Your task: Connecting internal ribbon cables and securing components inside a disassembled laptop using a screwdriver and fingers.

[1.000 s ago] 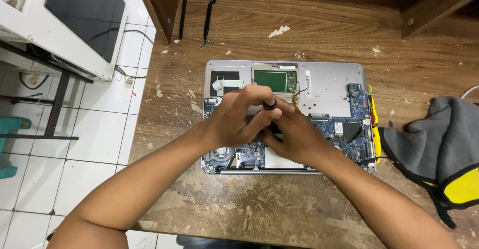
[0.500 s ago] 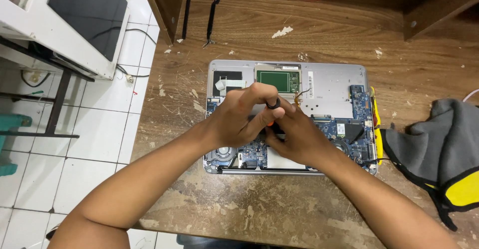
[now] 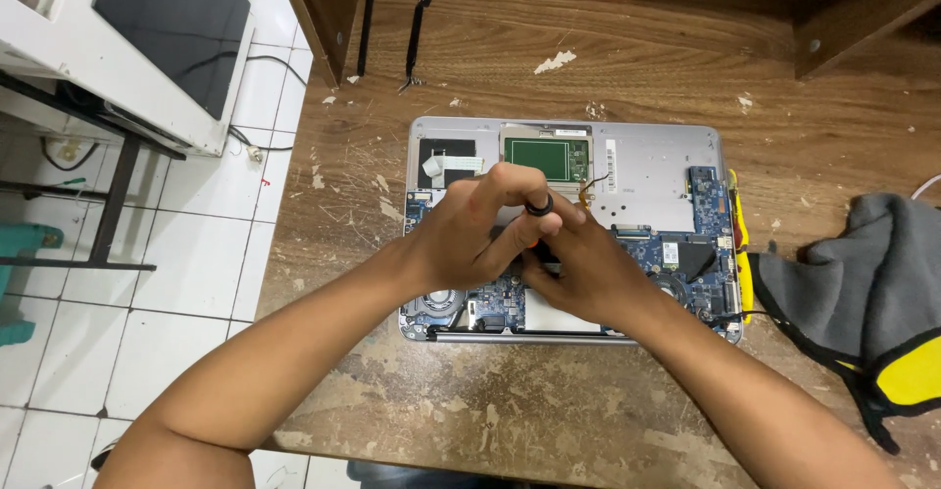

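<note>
Laptop (image 3: 627, 171), opened with its circuit board bare, lies on the scuffed wooden table (image 3: 637, 68); little has shifted over the last second, so the work stays at one spot: left hand (image 3: 470, 239) and right hand (image 3: 588, 273) remain pressed together mid-board, fingers pinching a small black tool (image 3: 538, 207)

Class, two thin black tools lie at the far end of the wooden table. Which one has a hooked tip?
The right-hand black tool: its near end bends into a small hook. The left one is a plain straight rod.
</note>
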